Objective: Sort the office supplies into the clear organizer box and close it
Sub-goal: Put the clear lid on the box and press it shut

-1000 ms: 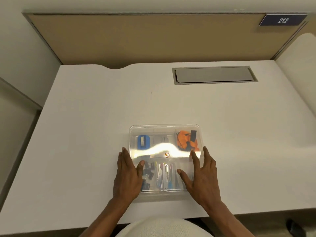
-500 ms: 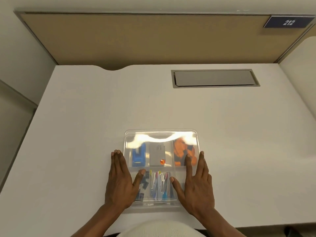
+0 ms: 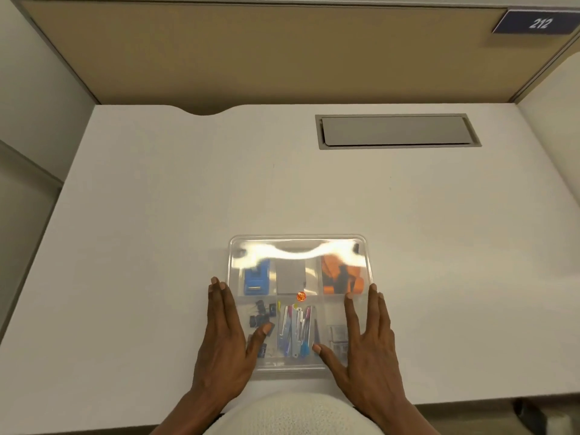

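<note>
Two hands (left (image 3: 224,343), right (image 3: 367,346)) lie flat on one seemingly six-compartment organizer box (image 3: 299,246).

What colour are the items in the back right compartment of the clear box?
Orange, with some black parts, seen through the lid in the head view.

You are facing a white table (image 3: 157,215) whose far edge has a curved notch cut into it at the left. Set into the top at your far right is a grey rectangular hatch (image 3: 397,131), lying flush and closed. Behind the table stands a tan partition panel (image 3: 251,51), and in its upper right corner hangs a dark plate (image 3: 537,22) reading 212.
</note>
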`<state>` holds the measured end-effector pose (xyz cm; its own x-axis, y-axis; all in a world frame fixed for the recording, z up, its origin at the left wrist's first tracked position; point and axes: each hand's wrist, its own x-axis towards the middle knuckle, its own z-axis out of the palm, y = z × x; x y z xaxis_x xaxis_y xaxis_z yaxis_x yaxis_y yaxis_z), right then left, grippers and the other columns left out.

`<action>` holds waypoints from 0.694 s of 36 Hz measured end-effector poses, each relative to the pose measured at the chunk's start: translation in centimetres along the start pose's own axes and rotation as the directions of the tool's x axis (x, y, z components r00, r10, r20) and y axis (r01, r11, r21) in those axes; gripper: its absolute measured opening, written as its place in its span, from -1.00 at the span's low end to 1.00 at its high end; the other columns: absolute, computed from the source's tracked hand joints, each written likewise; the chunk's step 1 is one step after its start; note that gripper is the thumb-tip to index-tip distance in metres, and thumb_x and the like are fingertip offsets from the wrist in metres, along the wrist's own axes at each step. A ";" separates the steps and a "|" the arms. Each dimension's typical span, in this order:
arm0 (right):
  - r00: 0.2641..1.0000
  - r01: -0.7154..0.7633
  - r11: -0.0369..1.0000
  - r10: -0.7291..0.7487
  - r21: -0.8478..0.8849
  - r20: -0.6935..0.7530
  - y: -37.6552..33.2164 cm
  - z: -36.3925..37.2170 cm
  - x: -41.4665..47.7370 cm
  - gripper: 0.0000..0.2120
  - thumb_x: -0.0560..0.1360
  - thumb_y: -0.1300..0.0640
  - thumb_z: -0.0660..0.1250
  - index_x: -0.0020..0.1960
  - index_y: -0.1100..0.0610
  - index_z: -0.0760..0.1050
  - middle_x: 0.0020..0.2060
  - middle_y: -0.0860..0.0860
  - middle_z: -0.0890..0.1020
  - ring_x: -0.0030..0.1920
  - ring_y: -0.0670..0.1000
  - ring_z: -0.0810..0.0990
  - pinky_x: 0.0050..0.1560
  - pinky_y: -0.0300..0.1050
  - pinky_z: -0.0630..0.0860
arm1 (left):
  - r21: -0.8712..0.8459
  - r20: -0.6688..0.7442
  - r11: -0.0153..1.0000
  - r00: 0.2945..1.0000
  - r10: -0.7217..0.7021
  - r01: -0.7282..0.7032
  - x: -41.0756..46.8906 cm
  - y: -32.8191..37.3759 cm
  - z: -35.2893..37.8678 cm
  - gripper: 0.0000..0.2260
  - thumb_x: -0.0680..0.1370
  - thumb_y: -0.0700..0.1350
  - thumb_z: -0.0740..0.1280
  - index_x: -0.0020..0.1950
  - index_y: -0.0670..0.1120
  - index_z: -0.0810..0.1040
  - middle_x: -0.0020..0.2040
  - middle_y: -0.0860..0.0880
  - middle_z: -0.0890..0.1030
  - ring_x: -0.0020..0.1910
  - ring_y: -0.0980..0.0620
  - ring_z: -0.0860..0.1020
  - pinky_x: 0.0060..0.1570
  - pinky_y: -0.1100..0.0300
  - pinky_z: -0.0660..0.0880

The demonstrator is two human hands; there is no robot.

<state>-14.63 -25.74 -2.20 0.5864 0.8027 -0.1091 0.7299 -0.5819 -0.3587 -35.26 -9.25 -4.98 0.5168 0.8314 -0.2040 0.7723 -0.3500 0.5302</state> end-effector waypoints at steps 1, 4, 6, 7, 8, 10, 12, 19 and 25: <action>1.000 -0.011 1.000 0.011 -0.004 0.000 0.1 0.3 0.0 0.03 0.43 -0.56 0.15 0.67 -0.04 -0.12 0.66 0.10 -0.17 0.66 0.17 -0.12 0.47 0.25 0.24 | 0.020 -0.007 1.000 1.000 0.003 -0.003 0.0 0.0 0.1 -0.04 0.48 0.55 -0.15 0.61 -0.03 -0.45 0.64 0.03 -0.41 0.65 0.04 -0.28 0.57 0.16 -0.12; 1.000 -0.028 0.999 0.028 -0.027 -0.007 0.3 1.1 0.0 0.03 0.43 -0.57 0.14 0.67 -0.02 -0.09 0.66 0.11 -0.14 0.66 0.18 -0.11 0.49 0.29 0.23 | 0.042 -0.013 0.999 1.000 0.022 -0.021 0.0 0.0 0.3 -0.02 0.49 0.55 -0.14 0.62 -0.08 -0.41 0.66 -0.02 -0.36 0.67 -0.01 -0.23 0.60 0.07 -0.06; 0.999 -0.036 0.999 0.035 -0.037 -0.018 0.4 1.3 0.0 0.04 0.42 -0.57 0.14 0.67 -0.02 -0.07 0.66 0.11 -0.12 0.66 0.18 -0.11 0.49 0.32 0.25 | 0.049 -0.017 0.998 0.999 0.033 -0.033 0.0 0.0 0.4 -0.01 0.49 0.55 -0.11 0.63 -0.09 -0.38 0.67 -0.03 -0.34 0.67 -0.02 -0.21 0.61 0.03 -0.03; 0.999 -0.039 0.998 0.038 -0.043 -0.020 0.4 1.4 0.0 0.04 0.41 -0.57 0.14 0.67 -0.01 -0.07 0.66 0.12 -0.12 0.66 0.19 -0.11 0.49 0.32 0.26 | 0.057 -0.020 0.998 0.999 0.036 -0.034 0.0 0.0 0.5 0.00 0.49 0.54 -0.09 0.64 -0.09 -0.36 0.67 -0.03 -0.32 0.67 -0.02 -0.20 0.62 0.02 -0.02; 0.999 -0.041 0.998 0.040 -0.048 -0.021 0.3 1.4 0.0 0.04 0.41 -0.57 0.14 0.67 -0.01 -0.06 0.66 0.12 -0.12 0.66 0.19 -0.10 0.49 0.33 0.26 | 0.066 -0.024 0.997 0.999 0.039 -0.037 0.0 0.0 0.6 0.00 0.49 0.53 -0.06 0.64 -0.10 -0.34 0.68 -0.04 -0.30 0.68 -0.03 -0.18 0.62 0.00 0.00; 0.999 -0.043 0.998 0.042 -0.056 -0.025 0.2 1.2 0.1 0.04 0.41 -0.57 0.14 0.67 0.00 -0.06 0.66 0.13 -0.12 0.66 0.20 -0.10 0.49 0.35 0.27 | 0.068 -0.037 0.997 0.998 0.044 -0.041 0.0 0.0 0.7 -0.01 0.50 0.52 -0.02 0.65 -0.10 -0.31 0.68 -0.05 -0.27 0.68 -0.05 -0.15 0.61 -0.07 0.05; 0.999 -0.039 0.997 0.037 -0.066 -0.028 -0.1 1.1 0.1 0.04 0.42 -0.57 0.13 0.67 0.00 -0.07 0.66 0.13 -0.13 0.65 0.20 -0.10 0.49 0.37 0.27 | 0.085 -0.042 0.996 0.998 0.040 -0.036 0.2 -0.1 0.7 -0.02 0.51 0.52 -0.02 0.66 -0.09 -0.30 0.69 -0.06 -0.24 0.68 -0.09 -0.13 0.60 -0.13 0.11; 1.000 0.012 0.986 -0.016 -0.166 -0.027 -0.2 -1.1 1.3 0.00 0.38 -0.61 0.12 0.57 0.06 0.25 0.60 0.25 0.16 0.63 0.29 0.01 0.54 0.38 0.09 | 0.291 -0.026 0.954 0.996 0.082 -0.072 0.4 -0.1 -0.4 0.01 0.52 0.50 0.00 0.66 -0.22 -0.18 0.68 -0.21 -0.20 0.67 -0.19 -0.16 0.59 -0.24 0.08; 0.988 0.111 0.989 -0.121 -0.095 -0.101 -0.6 -2.8 6.8 -0.06 0.46 -0.55 0.12 0.60 0.07 0.17 0.64 0.19 0.06 0.66 0.18 -0.05 0.57 0.21 0.17 | 0.251 -0.107 0.953 0.974 0.201 -0.169 3.2 1.0 -2.9 0.07 0.47 0.54 0.12 0.67 -0.18 -0.16 0.68 -0.20 -0.22 0.68 -0.17 -0.16 0.62 -0.16 0.01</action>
<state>-10.09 -20.30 -0.08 0.5266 0.8496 0.0295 0.8205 -0.4989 -0.2791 -33.94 -5.64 -2.69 0.6186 0.7857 -0.0041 0.7416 -0.5821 0.3334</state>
